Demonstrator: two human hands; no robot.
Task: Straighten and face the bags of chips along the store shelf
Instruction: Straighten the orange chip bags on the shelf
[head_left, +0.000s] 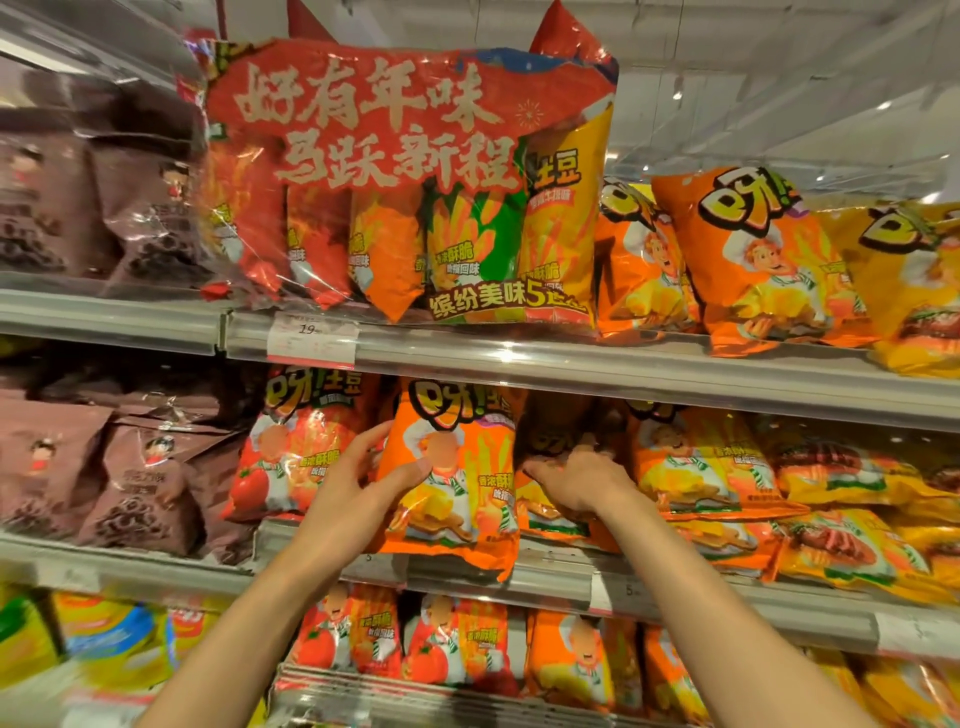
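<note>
An orange chip bag (457, 478) is held upright on the middle shelf (675, 587), its bottom seam hanging over the shelf's front edge. It is gripped by the left hand (363, 478): the thumb is pressed on the glossy front and the fingers are curled around the left side. The right hand (576, 478) is placed just beside the bag's right edge, palm down, reaching into a dark gap between this bag and the next orange bags (691, 462); whether its fingers are closed on something cannot be told, as the fingertips are hidden in the gap.

To the left of the held bag, a red-orange bag (296, 441) is touching it, so little free room is seen on that side. On the right, the neighbouring bags are leaning and lying partly flat.

The bags are of shiny, crinkled foil with crimped seams. On the upper shelf (571, 364) a large clear-plastic multipack (405, 182) is standing, with a price tag (311, 338) under it. Matte brown bags (119, 467) are seen far left. The shelf rails are of smooth grey metal and plastic.
</note>
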